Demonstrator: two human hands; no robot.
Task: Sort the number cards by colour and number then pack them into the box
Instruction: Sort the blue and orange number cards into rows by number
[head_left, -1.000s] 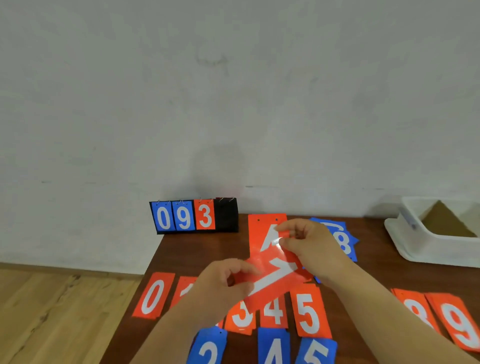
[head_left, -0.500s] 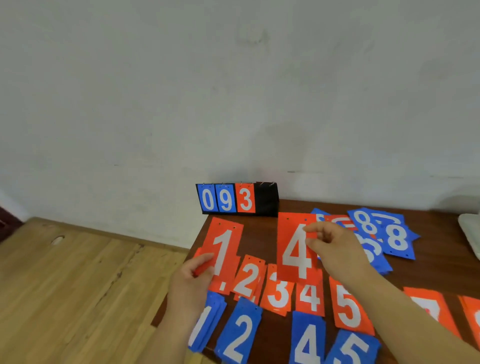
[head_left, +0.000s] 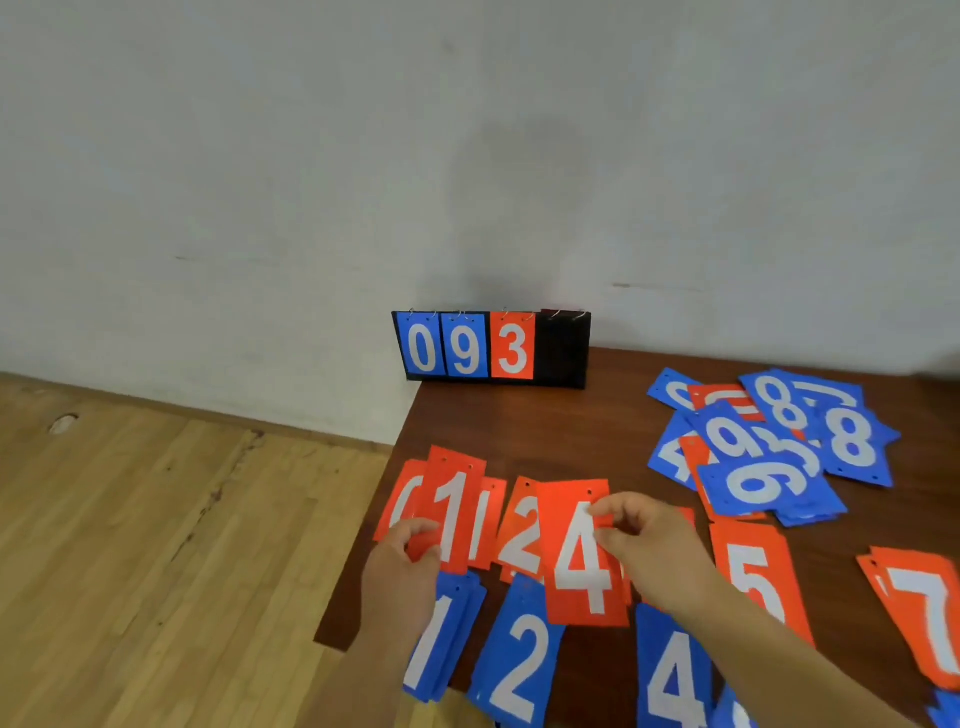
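Head view: sorting is midway and packing is not begun, with no box in sight. The left hand's (head_left: 402, 566) grip pinches a red 1 card (head_left: 457, 509) at the tabletop's (head_left: 519, 426) left edge. The right hand (head_left: 649, 551) pinches a red 4 card (head_left: 579, 561). Three blue piles (head_left: 519, 665) show plainly — 1, 2, 4 — and one mixed heap (head_left: 769, 457) waits unsorted.

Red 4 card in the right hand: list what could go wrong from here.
The red 4 card, pinched by the right hand, sits over the red 2 card and could land on the wrong pile. The blue 1 stack lies at the front edge of the table by the left hand, which holds the red 1 card; a nudge might push it off.
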